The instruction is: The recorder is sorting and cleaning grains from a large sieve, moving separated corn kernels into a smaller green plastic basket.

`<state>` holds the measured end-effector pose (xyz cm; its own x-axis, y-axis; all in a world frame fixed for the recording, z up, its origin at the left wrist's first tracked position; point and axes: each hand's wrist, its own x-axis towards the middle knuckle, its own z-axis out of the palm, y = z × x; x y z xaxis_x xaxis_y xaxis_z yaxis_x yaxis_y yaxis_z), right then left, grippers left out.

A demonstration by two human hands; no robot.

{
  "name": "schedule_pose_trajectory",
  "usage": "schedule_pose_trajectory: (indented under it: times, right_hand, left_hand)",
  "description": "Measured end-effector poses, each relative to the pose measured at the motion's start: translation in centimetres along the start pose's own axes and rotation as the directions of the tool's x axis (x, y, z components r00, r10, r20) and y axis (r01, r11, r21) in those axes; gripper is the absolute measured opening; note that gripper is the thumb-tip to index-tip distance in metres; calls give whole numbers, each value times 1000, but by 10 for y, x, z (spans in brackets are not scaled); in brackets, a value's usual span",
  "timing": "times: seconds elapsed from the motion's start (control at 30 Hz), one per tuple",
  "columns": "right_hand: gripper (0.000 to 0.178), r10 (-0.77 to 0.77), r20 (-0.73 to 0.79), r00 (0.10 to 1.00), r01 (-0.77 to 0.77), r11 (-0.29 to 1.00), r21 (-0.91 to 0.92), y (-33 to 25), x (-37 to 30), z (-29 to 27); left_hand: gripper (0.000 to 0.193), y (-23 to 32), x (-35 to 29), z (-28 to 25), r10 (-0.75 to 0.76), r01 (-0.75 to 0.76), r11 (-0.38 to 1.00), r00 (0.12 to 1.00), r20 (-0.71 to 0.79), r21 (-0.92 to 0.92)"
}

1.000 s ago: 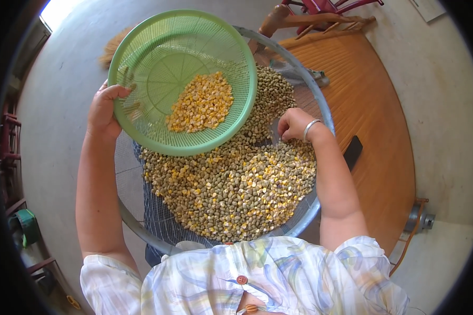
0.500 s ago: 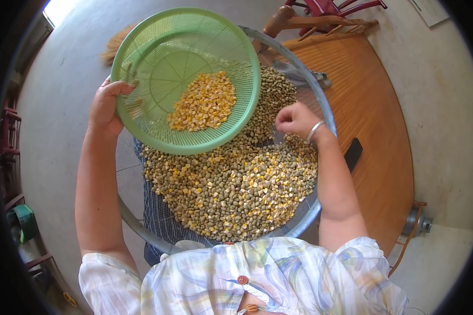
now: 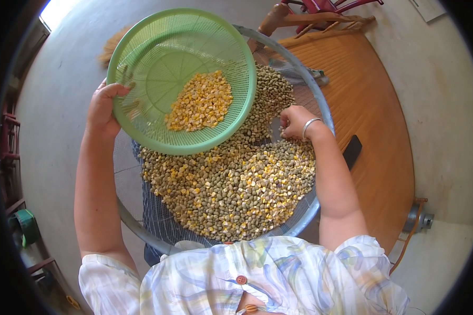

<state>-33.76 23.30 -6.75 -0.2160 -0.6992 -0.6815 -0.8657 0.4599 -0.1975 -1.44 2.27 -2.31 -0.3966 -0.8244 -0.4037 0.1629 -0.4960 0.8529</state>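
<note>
My left hand (image 3: 105, 107) is closed on the left rim of a round green plastic basket (image 3: 142, 137), thumb over the edge, holding it tilted above a wide mesh sieve (image 3: 129, 173). A heap of yellow corn kernels (image 3: 201, 102) lies in the basket's lower right. Greenish-brown beans (image 3: 194, 210) mixed with yellow kernels cover much of the sieve. My right hand (image 3: 298, 121), a silver bangle on its wrist, is low over the beans at the sieve's right side. Its fingers are curled together beside a small bare patch of mesh; what they pinch, if anything, is hidden.
A brown slatted wooden surface (image 3: 378, 121) stands to the right, with a black phone-like object (image 3: 352, 151) on it. A red chair (image 3: 326, 8) is at the far side, and a straw broom (image 3: 112, 47) lies behind the basket. A green object (image 3: 26, 228) stands at the far left.
The basket and my left hand have shifted slightly left. My right hand has dropped a little lower onto the beans, its fingers curled inward.
</note>
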Motion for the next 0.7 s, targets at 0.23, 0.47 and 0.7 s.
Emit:
schedule_pose_trajectory:
  times: [0.23, 0.47, 0.7]
  right_hand:
    - [12, -63, -254, 965, 195, 819, 539, 21, 9, 6]
    - [11, -151, -224, 963, 200, 955, 217, 21, 10, 7]
    - [12, -110, -206, 972, 124, 991, 55, 14, 15, 10]
  left_hand:
    - [45, 0, -3, 1, -4, 3, 1000, 1000, -22, -7]
    - [45, 0, -2, 1, 2, -3, 1000, 999, -39, -6]
    - [47, -2, 1, -4, -7, 8, 1000, 999, -42, 12]
